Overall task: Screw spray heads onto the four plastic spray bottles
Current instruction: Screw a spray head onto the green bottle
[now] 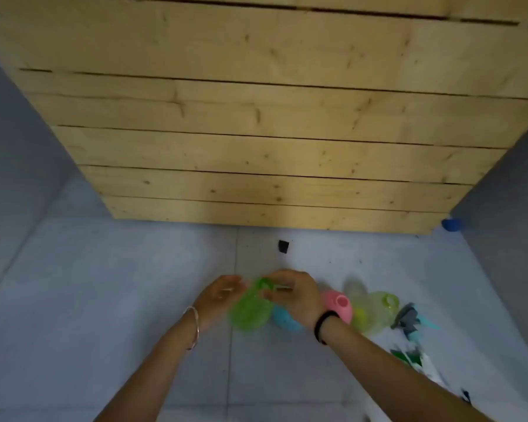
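A green plastic spray bottle (250, 312) stands on the grey floor between my hands. My left hand (220, 295) rests against its left side. My right hand (290, 292) curls over its neck from the right; blur hides what the fingers pinch. Partly hidden behind my right wrist is a blue bottle (284, 321). A pink bottle (337, 304) with an open neck stands to the right, then a yellow-green bottle (375, 312), also open. Loose spray heads, a grey and teal one (409, 319) and a green and white one (412, 357), lie at the far right.
A wall of pale wooden planks (272, 117) rises just behind the bottles. Grey walls close in on both sides. A small black scrap (283, 247) lies on the floor, and a blue object (451, 224) sits at the planks' right corner.
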The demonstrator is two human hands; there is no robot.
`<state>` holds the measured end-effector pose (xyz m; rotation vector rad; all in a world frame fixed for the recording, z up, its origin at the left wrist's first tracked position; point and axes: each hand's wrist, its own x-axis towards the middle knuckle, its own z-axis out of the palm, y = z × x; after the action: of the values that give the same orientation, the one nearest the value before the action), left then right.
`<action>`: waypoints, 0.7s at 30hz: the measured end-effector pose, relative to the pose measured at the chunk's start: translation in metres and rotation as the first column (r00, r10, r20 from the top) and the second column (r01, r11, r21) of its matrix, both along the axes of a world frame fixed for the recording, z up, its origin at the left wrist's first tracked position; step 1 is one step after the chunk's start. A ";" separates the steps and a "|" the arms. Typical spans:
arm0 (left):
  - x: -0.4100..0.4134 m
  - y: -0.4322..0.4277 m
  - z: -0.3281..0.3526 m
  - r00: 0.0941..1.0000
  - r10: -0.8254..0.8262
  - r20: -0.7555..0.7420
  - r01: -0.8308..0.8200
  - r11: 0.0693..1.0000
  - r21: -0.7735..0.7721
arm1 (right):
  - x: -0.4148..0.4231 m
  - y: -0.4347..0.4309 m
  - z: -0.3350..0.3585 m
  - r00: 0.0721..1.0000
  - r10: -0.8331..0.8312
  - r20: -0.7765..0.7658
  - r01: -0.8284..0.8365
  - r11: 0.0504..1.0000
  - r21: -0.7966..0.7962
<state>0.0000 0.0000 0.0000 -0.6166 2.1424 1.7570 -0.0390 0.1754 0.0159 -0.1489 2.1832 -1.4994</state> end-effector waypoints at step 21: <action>0.036 0.168 -0.052 0.809 -0.586 0.048 0.588 0.807 -0.050 | 0.102 0.273 -0.055 0.348 -0.722 0.598 0.873 0.482 0.073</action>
<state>0.0357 0.1682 -0.0520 0.0327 2.0649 1.3257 0.0633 0.4481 -0.0396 1.3665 1.5288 -1.9631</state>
